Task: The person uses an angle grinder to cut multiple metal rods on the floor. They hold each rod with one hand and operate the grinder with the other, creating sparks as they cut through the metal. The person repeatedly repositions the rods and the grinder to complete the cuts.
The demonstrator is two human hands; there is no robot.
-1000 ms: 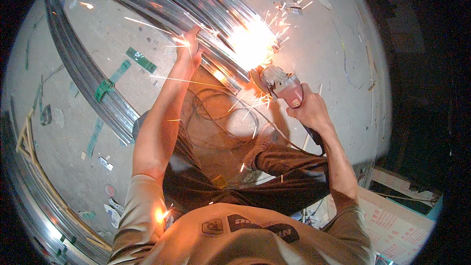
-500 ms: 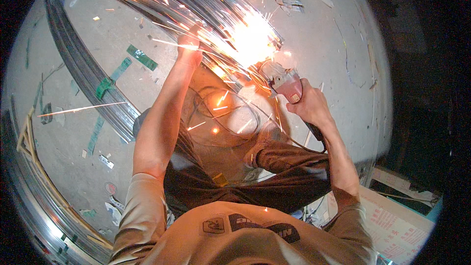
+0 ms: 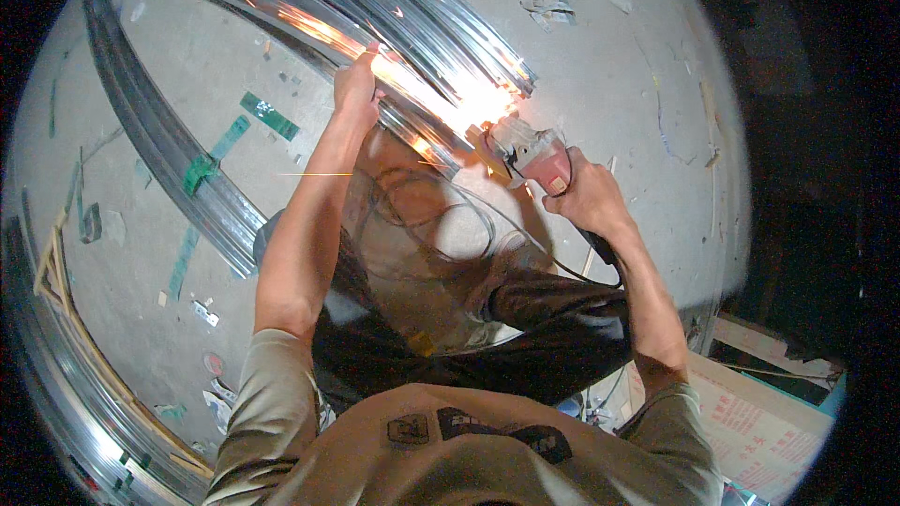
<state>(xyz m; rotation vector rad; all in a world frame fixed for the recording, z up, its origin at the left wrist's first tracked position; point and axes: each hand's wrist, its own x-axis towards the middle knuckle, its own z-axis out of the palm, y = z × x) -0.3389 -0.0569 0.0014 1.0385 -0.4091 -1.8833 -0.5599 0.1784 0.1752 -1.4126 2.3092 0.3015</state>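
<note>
My right hand (image 3: 592, 195) is wrapped round a red angle grinder (image 3: 547, 167). Its head and guard meet the near ends of the long metal profiles (image 3: 412, 14), where bright sparks stream off to the upper left. The glare hides the disc and the exact point of contact. My left hand (image 3: 357, 86) is closed on one metal bar at the near side of the bundle, back from its end. How far the fingers reach round the bar is partly hidden.
A dark power cord (image 3: 487, 215) loops over the floor between my legs. Another bundle of profiles (image 3: 159, 112), bound with green tape (image 3: 199, 171), lies at left. More long profiles (image 3: 103, 431) and wooden strips (image 3: 64, 290) are at far left. A printed carton (image 3: 759, 422) stands at lower right.
The spark burst has shrunk and dimmed, and fewer sparks fly toward my left hand and the floor. Both hands keep nearly the same places.
</note>
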